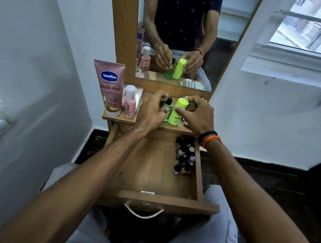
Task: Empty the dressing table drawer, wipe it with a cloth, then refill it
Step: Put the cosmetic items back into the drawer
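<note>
The open drawer is the landmark here, pulled out toward the person's lap, its metal handle on the front panel nearest the camera. Inside it, a cluster of small nail polish bottles sits packed against the right wall toward the back; the rest of the wooden floor shows bare.

Just behind and above the drawer runs the narrow bench of the dressing table, under the mirror. Over its middle, the left hand curls round a small green bottle with a dark cap, standing on the bench. Right beside it, touching or nearly so, the right hand pinches a lime-yellow bottle between thumb and fingers, tilted with its top leaning right. A black and orange wristband circles the right wrist.

Behind the drawer's left corner, on the bench's left end, a pink Vaseline tube stands cap-down, with a small pink bottle just to its right and a clear plastic box behind that. A checked cloth is plain only in the mirror's reflection.
</note>
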A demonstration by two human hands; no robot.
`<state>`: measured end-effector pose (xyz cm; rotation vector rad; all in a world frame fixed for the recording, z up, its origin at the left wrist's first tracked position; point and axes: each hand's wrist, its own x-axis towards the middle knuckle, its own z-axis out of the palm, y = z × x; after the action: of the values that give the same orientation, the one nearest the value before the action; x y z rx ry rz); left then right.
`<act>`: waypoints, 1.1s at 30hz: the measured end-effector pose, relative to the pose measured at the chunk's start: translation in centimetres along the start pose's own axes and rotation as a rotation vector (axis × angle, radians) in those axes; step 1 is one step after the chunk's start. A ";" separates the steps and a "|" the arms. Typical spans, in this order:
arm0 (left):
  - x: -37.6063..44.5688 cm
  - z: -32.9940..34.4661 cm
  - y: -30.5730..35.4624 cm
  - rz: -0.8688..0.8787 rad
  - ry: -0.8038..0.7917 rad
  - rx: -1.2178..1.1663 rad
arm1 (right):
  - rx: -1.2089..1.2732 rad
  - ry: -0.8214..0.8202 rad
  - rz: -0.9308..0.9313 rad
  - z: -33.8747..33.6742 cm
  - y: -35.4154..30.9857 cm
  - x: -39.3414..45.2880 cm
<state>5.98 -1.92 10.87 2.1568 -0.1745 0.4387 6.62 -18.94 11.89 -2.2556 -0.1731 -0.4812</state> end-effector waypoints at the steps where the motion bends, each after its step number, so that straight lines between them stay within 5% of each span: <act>1: -0.7 -0.2 0.0 -0.001 -0.010 -0.003 | 0.020 -0.013 -0.010 -0.3 -0.1 -0.7; 13: -7.7 -3.7 -0.3 0.029 -0.131 -0.018 | 0.171 -0.159 -0.046 -2.0 -1.0 -8.8; 33: -13.2 0.5 -1.8 -0.043 -0.517 0.095 | -0.163 -0.346 0.043 -4.4 3.7 -15.8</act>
<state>-5.57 -1.76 4.30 2.3245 -0.3987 -0.1479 -8.14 -24.14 5.72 -2.4845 -0.2687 -0.0801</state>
